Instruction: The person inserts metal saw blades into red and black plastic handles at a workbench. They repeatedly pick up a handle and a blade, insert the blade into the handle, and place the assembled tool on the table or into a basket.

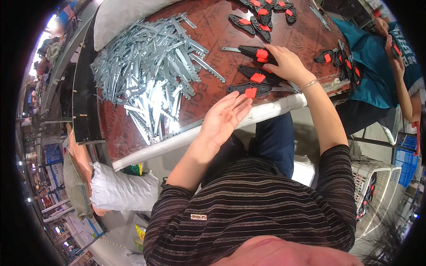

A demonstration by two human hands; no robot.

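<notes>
so we're sitting at a dark red tabletop point(306, 35) with three black plastic handles with red tabs lying in a stack of rows right in front of us. our left hand point(224, 119) is hanging palm-up over the near edge, fingers spread and loose, gripping nothing. its fingertips are hovering right by the red tab of the nearest handle point(262, 88), and we're not able to tell if they're touching it.

our right hand point(289, 64), wearing a thin bracelet point(309, 84) at the wrist, is reaching over the far handle point(246, 50), which is lying with a metal strip point(230, 49) sticking out leftward. fingers and thumb are curving around its red end, but we're not managing to tell whether they're really pinching it. the middle handle point(246, 71) is lying between those two.

off to the left, a big heap of notched metal strips point(155, 62) is glinting under the light, with a white sack point(126, 22) slumping behind it. more red-tabbed handles point(264, 20) are lying at the far side, and to our right a co-worker in a teal apron point(364, 66) is holding another one.
</notes>
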